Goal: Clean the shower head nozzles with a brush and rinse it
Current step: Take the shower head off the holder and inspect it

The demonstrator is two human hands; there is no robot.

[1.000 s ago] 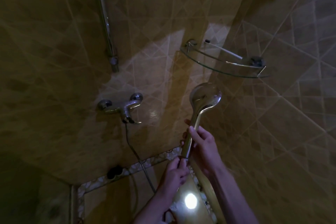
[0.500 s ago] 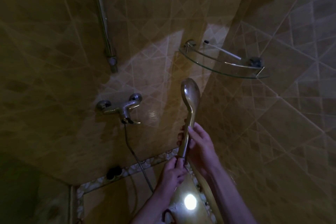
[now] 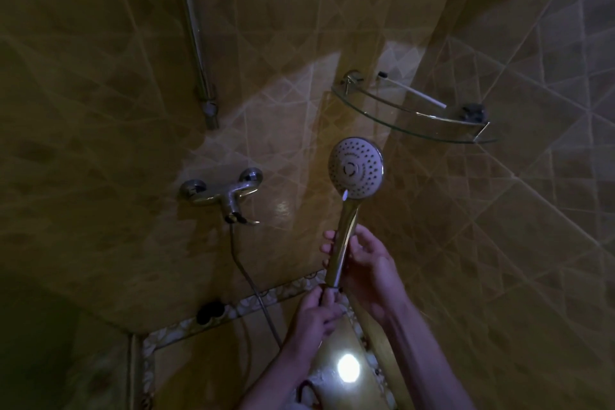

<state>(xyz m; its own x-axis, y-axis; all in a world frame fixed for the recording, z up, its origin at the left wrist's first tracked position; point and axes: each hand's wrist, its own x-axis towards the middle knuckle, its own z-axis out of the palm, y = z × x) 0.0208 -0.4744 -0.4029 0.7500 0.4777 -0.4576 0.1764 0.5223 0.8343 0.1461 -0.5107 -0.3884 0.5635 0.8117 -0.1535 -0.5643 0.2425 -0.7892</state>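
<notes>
Below the glass shelf (image 3: 416, 116), right hand (image 3: 369, 263) grips the shower head (image 3: 356, 166) handle, left hand (image 3: 316, 313) pinches its base; nozzles face up, brush (image 3: 412, 93) at 1 o'clock unfetched

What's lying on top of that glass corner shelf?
On the glass shelf lies a thin white stick with a dark tip, possibly a brush, and a small dark object sits at its right end. It is too dim to identify either.

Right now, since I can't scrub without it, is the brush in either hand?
No: both the left hand and right hand grip the shower head handle.
</notes>
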